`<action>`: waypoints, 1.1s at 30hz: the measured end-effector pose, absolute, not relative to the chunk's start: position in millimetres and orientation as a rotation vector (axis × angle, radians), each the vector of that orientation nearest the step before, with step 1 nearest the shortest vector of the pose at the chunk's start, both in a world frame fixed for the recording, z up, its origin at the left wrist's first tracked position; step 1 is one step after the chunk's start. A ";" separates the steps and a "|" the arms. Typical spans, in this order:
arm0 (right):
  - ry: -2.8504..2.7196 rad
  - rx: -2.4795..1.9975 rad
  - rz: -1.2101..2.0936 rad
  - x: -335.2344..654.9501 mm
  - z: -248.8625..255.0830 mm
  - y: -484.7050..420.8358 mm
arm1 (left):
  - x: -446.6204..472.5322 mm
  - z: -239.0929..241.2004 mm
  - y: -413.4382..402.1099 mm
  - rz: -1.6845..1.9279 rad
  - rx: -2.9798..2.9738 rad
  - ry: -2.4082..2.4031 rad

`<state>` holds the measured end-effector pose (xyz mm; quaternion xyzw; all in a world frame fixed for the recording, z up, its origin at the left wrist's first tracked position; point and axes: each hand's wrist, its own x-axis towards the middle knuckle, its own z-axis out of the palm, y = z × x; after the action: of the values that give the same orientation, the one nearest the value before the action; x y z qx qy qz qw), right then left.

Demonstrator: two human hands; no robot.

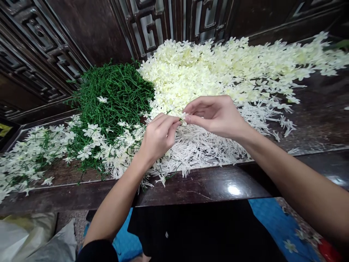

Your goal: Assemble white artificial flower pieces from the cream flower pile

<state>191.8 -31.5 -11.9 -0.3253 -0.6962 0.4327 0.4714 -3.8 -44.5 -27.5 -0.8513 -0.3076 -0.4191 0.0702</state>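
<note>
Both hands meet over the white pile in the middle of the bench. My left hand (160, 134) is closed, its thumb and finger pinching a green stem. My right hand (215, 114) pinches a small white artificial flower (183, 118) between thumb and fingertips, right at the left fingertips. Beneath and around the hands lie thin white stamen pieces (209, 145). Behind them spreads a heap of loose cream-white flower heads (191, 72). To the left stands a mound of green plastic stems (114, 94), with a single flower on top.
Flowers on green stems (35, 153) are heaped at the left end of the dark wooden bench (191, 189). A carved wooden backrest (152, 22) rises behind. Bags (35, 236) lie low at the left, and blue material (280, 225) shows below the front edge.
</note>
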 end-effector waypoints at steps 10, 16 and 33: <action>-1.625 -0.909 1.088 198.1 -7.5 -20.5 | -59.6 37.7 -58.7 -1.355 -1.905 -1.350; -1.683 -0.944 1.077 197.7 -7.1 -21.1 | -111.6 37.5 -82.4 -0.735 -2.132 -1.704; -1.764 -1.062 1.080 199.1 -20.1 -14.1 | -73.6 22.9 -90.2 0.297 -2.354 -2.030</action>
<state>199.1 -14.1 -20.1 -0.4191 -0.6964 0.4263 0.3971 -73.6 -90.2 22.9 -0.7539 -0.6500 0.0951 0.0095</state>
